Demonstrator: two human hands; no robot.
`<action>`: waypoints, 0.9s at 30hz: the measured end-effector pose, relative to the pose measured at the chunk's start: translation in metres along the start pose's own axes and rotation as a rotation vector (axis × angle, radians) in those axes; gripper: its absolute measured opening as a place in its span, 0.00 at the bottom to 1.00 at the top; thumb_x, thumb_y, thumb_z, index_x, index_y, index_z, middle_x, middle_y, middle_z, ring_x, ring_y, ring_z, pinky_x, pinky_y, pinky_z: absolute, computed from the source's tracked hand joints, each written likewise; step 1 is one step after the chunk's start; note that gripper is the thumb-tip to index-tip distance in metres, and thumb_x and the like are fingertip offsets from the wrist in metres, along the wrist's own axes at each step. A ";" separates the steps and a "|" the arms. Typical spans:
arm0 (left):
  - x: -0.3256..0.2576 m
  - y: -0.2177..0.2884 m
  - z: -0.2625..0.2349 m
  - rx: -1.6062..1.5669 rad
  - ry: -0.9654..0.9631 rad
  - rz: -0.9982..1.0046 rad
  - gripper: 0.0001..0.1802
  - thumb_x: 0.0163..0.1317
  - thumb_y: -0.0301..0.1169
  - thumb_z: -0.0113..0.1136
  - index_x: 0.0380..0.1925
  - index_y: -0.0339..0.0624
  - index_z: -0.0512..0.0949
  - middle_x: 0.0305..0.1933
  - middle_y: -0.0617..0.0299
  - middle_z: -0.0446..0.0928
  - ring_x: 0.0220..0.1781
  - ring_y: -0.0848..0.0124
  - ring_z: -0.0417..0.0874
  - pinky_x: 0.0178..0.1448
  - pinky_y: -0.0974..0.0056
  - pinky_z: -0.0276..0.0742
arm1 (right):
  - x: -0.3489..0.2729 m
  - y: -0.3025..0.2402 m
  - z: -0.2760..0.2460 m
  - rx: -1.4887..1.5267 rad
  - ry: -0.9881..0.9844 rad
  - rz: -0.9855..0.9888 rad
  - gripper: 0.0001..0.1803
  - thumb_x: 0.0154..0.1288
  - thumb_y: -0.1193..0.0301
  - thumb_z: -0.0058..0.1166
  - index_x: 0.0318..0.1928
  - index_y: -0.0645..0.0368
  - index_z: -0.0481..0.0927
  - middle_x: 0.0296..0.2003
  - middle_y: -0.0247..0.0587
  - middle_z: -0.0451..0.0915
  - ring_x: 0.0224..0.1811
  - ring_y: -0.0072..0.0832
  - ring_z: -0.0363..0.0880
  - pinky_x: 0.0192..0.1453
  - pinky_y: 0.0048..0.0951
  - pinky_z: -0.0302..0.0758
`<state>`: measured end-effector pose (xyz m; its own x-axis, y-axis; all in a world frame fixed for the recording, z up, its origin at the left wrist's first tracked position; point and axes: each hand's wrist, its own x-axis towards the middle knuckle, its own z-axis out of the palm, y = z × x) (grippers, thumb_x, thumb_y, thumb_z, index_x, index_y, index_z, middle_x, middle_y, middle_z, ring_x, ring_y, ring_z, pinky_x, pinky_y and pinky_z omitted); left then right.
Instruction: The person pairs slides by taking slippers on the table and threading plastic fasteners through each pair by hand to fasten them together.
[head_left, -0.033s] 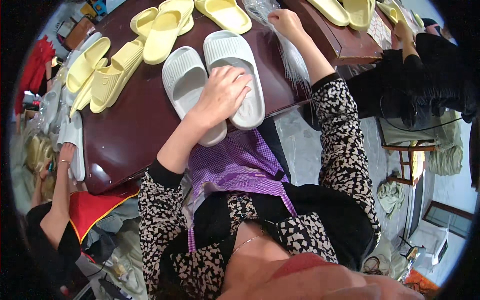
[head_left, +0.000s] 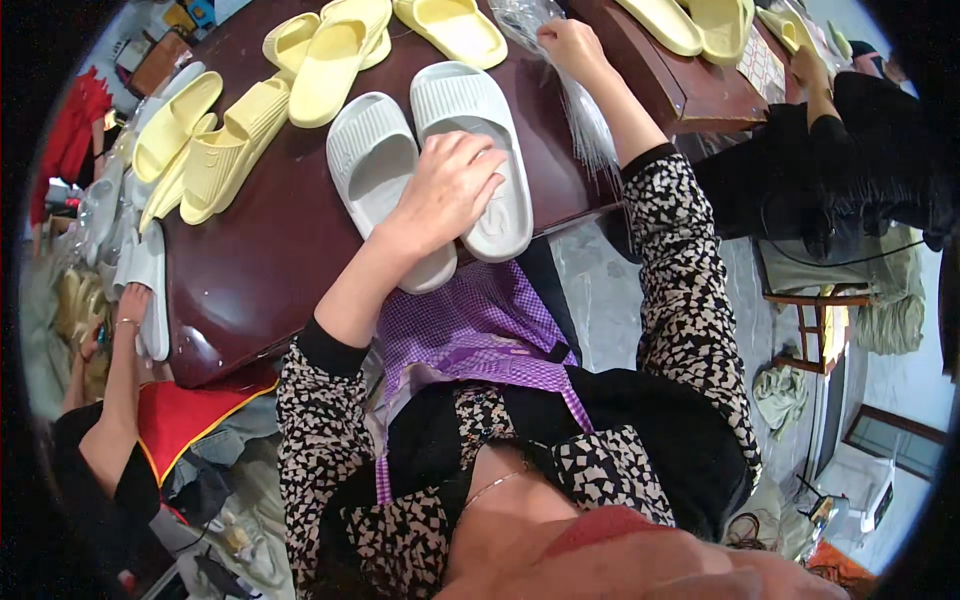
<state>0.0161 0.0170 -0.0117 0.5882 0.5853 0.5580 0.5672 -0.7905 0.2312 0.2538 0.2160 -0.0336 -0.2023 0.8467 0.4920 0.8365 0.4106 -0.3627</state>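
Note:
A pair of light grey slippers point(head_left: 480, 100) lies side by side at the table's near edge, toes pointing away from me. My left hand point(head_left: 445, 190) rests over both, its fingers bent round the inner side of the right slipper and partly hiding the footbeds. Farther off and to the right, my right hand point(head_left: 572, 48) has its fingers curled together at the upper part of a bundle of clear plastic point(head_left: 590, 125). The bundle looks like thin strips or bag edges and hangs toward the table's edge. Exactly what those fingertips pinch is too small to see.
Yellow slippers point(head_left: 340, 65) are spread over the dark red table point(head_left: 270, 270), at its far side and left. More yellow slippers point(head_left: 725, 25) stand on a second table at right. A co-worker's hand point(head_left: 133, 300) touches a pale slipper at left; another person's hand point(head_left: 810, 68) is at far right.

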 end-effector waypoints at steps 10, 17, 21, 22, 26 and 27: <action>0.018 -0.003 -0.008 -0.105 0.107 0.020 0.10 0.54 0.30 0.59 0.37 0.40 0.78 0.37 0.56 0.76 0.43 0.60 0.76 0.50 0.58 0.69 | -0.006 0.009 0.002 0.000 0.061 0.111 0.11 0.56 0.66 0.53 0.35 0.55 0.84 0.34 0.52 0.81 0.40 0.47 0.80 0.48 0.42 0.76; 0.067 0.015 0.021 -0.091 0.005 0.091 0.07 0.54 0.30 0.59 0.32 0.41 0.77 0.33 0.57 0.77 0.41 0.59 0.77 0.47 0.57 0.71 | 0.000 0.012 0.016 0.044 0.038 0.031 0.10 0.55 0.66 0.53 0.35 0.55 0.84 0.33 0.52 0.81 0.39 0.47 0.80 0.46 0.42 0.76; 0.080 0.028 0.028 -0.103 -0.059 0.130 0.05 0.54 0.30 0.59 0.29 0.41 0.77 0.33 0.57 0.77 0.40 0.59 0.78 0.45 0.56 0.71 | 0.001 0.012 0.011 -0.020 0.018 0.009 0.10 0.55 0.66 0.53 0.33 0.56 0.83 0.33 0.51 0.81 0.38 0.48 0.80 0.45 0.42 0.76; 0.083 0.029 0.029 -0.104 -0.070 0.138 0.05 0.54 0.30 0.59 0.28 0.41 0.76 0.33 0.57 0.77 0.40 0.59 0.78 0.45 0.56 0.71 | 0.001 0.013 0.009 -0.045 0.021 0.000 0.09 0.55 0.67 0.53 0.33 0.56 0.83 0.33 0.51 0.81 0.38 0.48 0.80 0.44 0.42 0.76; 0.103 0.007 0.035 -0.067 -0.063 0.118 0.05 0.54 0.28 0.58 0.29 0.39 0.76 0.34 0.55 0.77 0.39 0.57 0.79 0.44 0.55 0.74 | -0.006 0.020 -0.007 0.069 0.112 -0.002 0.07 0.54 0.69 0.54 0.32 0.56 0.82 0.32 0.50 0.81 0.36 0.47 0.80 0.42 0.41 0.76; 0.109 0.000 0.037 -0.061 -0.064 0.115 0.05 0.54 0.28 0.58 0.29 0.39 0.76 0.34 0.55 0.77 0.39 0.57 0.79 0.44 0.55 0.74 | -0.010 0.019 -0.009 0.075 0.113 -0.005 0.07 0.54 0.69 0.54 0.32 0.56 0.82 0.32 0.50 0.81 0.36 0.47 0.80 0.42 0.41 0.76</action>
<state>0.1015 0.0880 0.0200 0.6841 0.4992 0.5318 0.4588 -0.8613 0.2182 0.2765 0.2125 -0.0378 -0.1440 0.8031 0.5782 0.7944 0.4422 -0.4164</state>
